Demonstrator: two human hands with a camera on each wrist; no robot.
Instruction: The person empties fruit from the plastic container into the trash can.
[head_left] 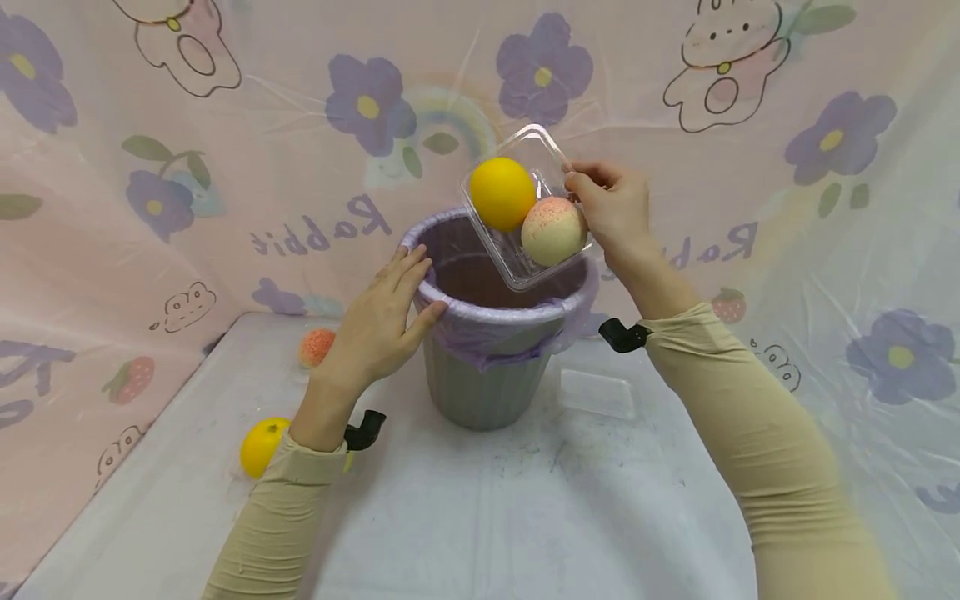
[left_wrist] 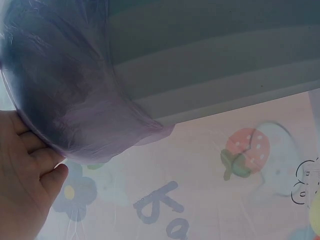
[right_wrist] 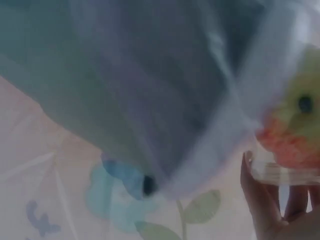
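Note:
My right hand [head_left: 618,208] pinches the edge of a clear plastic container [head_left: 517,271], tilted above the mouth of a bin. Inside the container lie an orange [head_left: 502,193] and a peach [head_left: 555,232]. In the right wrist view the peach [right_wrist: 295,135] shows beside my fingers. The grey bin [head_left: 483,392] stands upright on the table, lined with a purple bag [head_left: 495,333] folded over its rim. Against the left side of that rim rests my left hand [head_left: 378,321], its fingers mostly straight. The left wrist view shows those fingertips touching the bag [left_wrist: 80,115].
On the left of the table [head_left: 525,525] are another peach [head_left: 317,346] and another orange [head_left: 262,446], partly behind my left arm. A clear plastic lid-like piece [head_left: 597,393] lies right of the bin. A printed curtain [head_left: 300,117] hangs behind.

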